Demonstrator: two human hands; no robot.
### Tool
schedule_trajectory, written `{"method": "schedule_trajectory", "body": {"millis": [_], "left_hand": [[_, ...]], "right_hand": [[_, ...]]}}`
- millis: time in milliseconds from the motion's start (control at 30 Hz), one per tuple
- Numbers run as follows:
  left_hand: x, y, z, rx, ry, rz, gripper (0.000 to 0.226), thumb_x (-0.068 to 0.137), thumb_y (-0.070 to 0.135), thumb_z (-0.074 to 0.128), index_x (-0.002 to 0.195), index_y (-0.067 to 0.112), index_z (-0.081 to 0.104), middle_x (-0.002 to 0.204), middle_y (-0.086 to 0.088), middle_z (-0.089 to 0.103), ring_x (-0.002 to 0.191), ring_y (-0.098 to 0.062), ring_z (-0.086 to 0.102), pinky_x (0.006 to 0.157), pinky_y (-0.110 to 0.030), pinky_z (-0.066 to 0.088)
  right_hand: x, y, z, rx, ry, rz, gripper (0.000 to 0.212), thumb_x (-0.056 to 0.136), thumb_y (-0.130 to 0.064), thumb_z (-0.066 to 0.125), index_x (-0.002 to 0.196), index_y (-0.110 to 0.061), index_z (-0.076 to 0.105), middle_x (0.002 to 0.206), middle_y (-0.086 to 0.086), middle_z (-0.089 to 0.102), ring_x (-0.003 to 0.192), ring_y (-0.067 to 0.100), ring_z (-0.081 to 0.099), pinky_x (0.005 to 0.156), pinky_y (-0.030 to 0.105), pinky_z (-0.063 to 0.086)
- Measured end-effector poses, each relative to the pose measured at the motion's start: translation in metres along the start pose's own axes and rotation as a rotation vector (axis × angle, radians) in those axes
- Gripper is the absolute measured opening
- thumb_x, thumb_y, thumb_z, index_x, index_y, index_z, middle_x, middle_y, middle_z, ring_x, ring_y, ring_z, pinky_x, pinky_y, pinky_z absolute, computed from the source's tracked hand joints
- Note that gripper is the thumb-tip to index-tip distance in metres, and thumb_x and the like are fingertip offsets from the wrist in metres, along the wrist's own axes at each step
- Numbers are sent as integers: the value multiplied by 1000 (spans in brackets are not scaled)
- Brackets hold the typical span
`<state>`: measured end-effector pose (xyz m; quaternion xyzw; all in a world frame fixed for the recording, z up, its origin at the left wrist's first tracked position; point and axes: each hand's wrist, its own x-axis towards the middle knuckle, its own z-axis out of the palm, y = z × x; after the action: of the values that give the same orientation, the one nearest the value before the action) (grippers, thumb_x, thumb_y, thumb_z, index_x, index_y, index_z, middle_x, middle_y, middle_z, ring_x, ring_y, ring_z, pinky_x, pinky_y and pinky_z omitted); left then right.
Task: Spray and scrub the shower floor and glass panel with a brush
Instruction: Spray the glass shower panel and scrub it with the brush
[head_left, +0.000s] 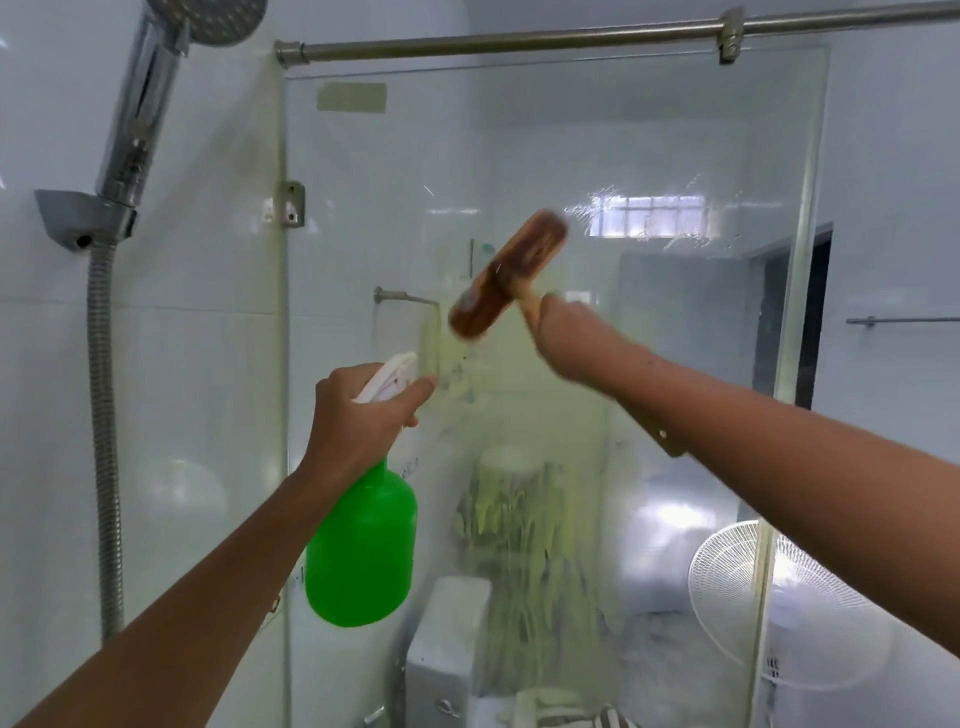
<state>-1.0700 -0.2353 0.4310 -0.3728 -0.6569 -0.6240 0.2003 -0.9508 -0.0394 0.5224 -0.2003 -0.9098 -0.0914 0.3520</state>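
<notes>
- Gripping a green spray bottle (362, 545) by its white trigger head, the left hand (358, 415) holds it near the glass panel (675, 364).
- Right hand (563, 338), blurred, clasps the wooden brush (506, 278) raised against the glass.
- Yellowish foam streaks (519, 519) run down the panel below.

A: From my screen the light is bright, soft and even, with hardly any shadows.

B: I see window glare on the glass panel (550, 156).

A: The brush (506, 275) and right hand (563, 332) are motion-blurred. The rail (519, 44) bows from wide-angle distortion.
</notes>
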Motion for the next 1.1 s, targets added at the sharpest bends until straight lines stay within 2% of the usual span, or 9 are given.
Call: {"method": "schedule_trajectory", "body": {"millis": [133, 233, 433, 533, 667, 800, 933, 1033, 1100], "left_hand": [[2, 0, -12, 6, 13, 19, 30, 87, 38, 82, 73, 13, 76, 64, 1, 75, 65, -15, 75, 75, -36, 63], [8, 5, -22, -26, 9, -20, 29, 86, 39, 83, 71, 14, 78, 64, 0, 75, 68, -20, 76, 80, -45, 64], [15, 17, -32, 12, 30, -11, 31, 86, 41, 82, 72, 13, 78, 65, 1, 76, 67, -16, 76, 79, -40, 64], [18, 19, -36, -23, 37, -34, 27, 85, 41, 83, 74, 16, 79, 66, 1, 76, 71, -22, 77, 83, -49, 64], [18, 18, -38, -9, 31, -25, 29, 84, 44, 82, 74, 17, 78, 66, 1, 76, 71, -22, 78, 84, -51, 63], [22, 13, -39, -36, 27, -58, 26, 84, 41, 83, 75, 17, 78, 66, -1, 76, 72, -24, 78, 84, -51, 63], [25, 9, -40, -35, 37, -61, 27, 85, 42, 82, 78, 16, 79, 68, 0, 77, 69, -19, 78, 83, -49, 64], [24, 5, -39, -25, 38, -70, 28, 84, 43, 83, 79, 16, 79, 67, 0, 77, 70, -19, 78, 83, -49, 64], [22, 4, -38, -28, 36, -74, 28, 84, 42, 83, 77, 16, 79, 67, -1, 77, 70, -20, 78, 84, -49, 64]], "right_hand": [[-41, -4, 50, -195, -253, -191, 45, 104, -47, 23, 117, -12, 48, 102, 14, 62, 73, 29, 55, 63, 36, 41], [-12, 1, 40, -175, -131, -160, 50, 102, -51, 24, 106, -9, 50, 95, 15, 61, 67, 29, 51, 61, 34, 37], [60, -13, -12, 117, 124, 1, 43, 105, -42, 28, 112, -6, 51, 96, 15, 55, 68, 25, 52, 63, 35, 40], [33, -35, 32, -43, -12, -133, 32, 106, -23, 30, 126, -5, 48, 108, 18, 57, 89, 35, 61, 70, 39, 45], [-2, -56, 60, -177, -301, -298, 47, 104, -46, 26, 118, -11, 53, 109, 15, 62, 80, 28, 57, 69, 37, 45], [50, -58, 22, 90, -19, -139, 36, 107, -22, 27, 139, -13, 41, 107, 19, 58, 92, 36, 63, 79, 46, 53], [73, -45, -1, 202, 112, 19, 42, 106, -39, 26, 120, -8, 49, 103, 18, 56, 77, 30, 56, 67, 39, 46], [28, -50, 46, 79, -8, -128, 38, 107, -23, 28, 142, -12, 37, 107, 20, 56, 87, 36, 61, 71, 43, 49], [-17, -49, 74, -27, -188, -212, 38, 107, -37, 26, 133, -15, 44, 105, 17, 60, 81, 32, 60, 68, 40, 46]]}}
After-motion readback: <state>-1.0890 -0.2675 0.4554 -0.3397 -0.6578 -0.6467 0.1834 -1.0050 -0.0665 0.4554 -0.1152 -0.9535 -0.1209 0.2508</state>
